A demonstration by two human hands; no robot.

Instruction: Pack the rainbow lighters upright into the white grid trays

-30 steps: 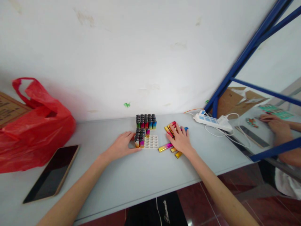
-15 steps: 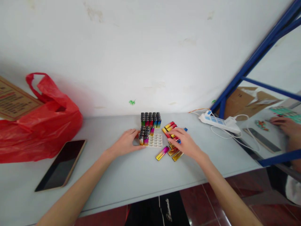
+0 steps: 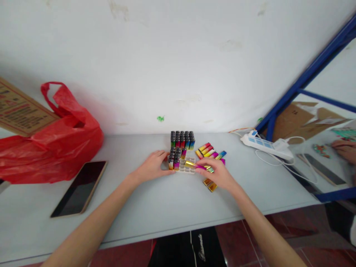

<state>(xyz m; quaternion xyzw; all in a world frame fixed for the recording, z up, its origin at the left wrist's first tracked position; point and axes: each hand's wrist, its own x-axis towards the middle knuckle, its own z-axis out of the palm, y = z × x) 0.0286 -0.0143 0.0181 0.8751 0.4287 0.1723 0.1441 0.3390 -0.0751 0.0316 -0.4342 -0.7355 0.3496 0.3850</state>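
My left hand (image 3: 154, 165) steadies the left end of a white tray (image 3: 182, 169) with rows of holes, its thumb by the front corner and its fingers behind. Upright lighters (image 3: 174, 157) with black tops and shiny gradient bodies fill the tray's left part. Between thumb and fingers, my right hand (image 3: 215, 171) holds a gold-and-purple lighter (image 3: 191, 164), tilted nearly flat above the open holes. Several loose lighters (image 3: 207, 150) lie on the table right of the tray, some partly hidden by that hand. Behind the tray stands a block of upright lighters (image 3: 183, 140).
A phone (image 3: 79, 189) and a red plastic bag (image 3: 75, 137) with a cardboard box (image 3: 23, 109) are on the left. A white power strip (image 3: 265, 147) with cables lies right, beside a blue frame (image 3: 294, 89). Another person's hand (image 3: 345, 148) shows beyond the frame.
My right hand has picked up the gold-and-purple lighter from in front of the pile and brought it over the tray. My left hand stays at the tray's left end. The view has shifted slightly.
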